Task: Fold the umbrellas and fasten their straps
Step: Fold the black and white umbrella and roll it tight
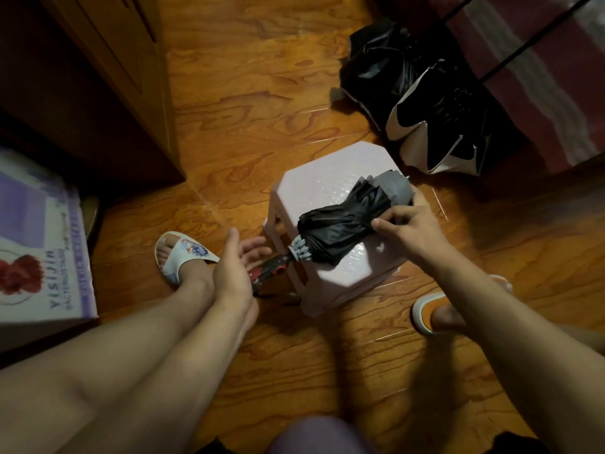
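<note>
While rolled but not yet visibly strapped, black umbrella (347, 221) lay across pink stool (330, 231) at centre right of frame, handle (271, 273) poking off stool's lower-left edge. Right hand (404, 229) sat on canopy's right part, fingers curled, thumb and fingertips pinching fabric or maybe the strap; too small to tell which. Left hand (235, 263) at centre, just left of stool, fingers spread and relaxed, hovering near handle, gripping nothing. Second umbrella (425, 103), black with white patches, slumped loose and unfolded on wooden floor (245, 109) at upper right, well apart from stool.

Judged risks: roll only held at one end, so pleats could spring loose if pinch slipped before strap closed. Handle unsupported off stool edge; a tug on fabric could tip or slide whole umbrella off onto floor, since left hand wasn't steadying it. Strap end likely hard to find in dim light, black on black, so mis-fastening possible.

Cardboard box (39, 244) at left edge, slippered foot (183, 253) beside left hand.
</note>
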### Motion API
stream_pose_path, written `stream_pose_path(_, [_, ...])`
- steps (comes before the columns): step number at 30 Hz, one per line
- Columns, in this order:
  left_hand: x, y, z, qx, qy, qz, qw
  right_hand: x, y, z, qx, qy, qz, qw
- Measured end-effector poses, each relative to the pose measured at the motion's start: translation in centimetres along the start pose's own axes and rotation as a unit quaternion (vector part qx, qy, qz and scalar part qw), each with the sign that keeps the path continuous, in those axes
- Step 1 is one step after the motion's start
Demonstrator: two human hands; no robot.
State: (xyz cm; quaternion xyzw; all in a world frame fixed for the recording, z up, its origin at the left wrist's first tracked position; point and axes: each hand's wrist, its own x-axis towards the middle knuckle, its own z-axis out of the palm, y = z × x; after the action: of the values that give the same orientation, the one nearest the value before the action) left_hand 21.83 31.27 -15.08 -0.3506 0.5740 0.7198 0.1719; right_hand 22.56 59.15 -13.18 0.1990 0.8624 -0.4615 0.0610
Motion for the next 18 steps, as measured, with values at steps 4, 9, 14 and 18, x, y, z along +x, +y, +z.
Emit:
stream_pose_path(4, [0.3,0.2,1.2,0.034,-0.006,-0.011,0.999,0.1,0.3,0.3,-0.032,0.011,-0.014,0.999])
stream_pose_path(9, [1.2,2.5,1.7,0.069,-0.055,-0.051,0.995,0.3,0.8,0.8,-0.030,0.043,-0.008,0.999])
stream_pose_path(14, [3.0,3.9,2.3,0.099,-0.063,-0.011,0.993,0.6,0.6,0.7,-0.035,0.023,0.017,0.999])
stream_pose_path(18, [2.9,3.6,1.7,0.197,-0.082,0.053,0.976,0.3,-0.4,0.1,-0.044,0.023,0.026,0.998])
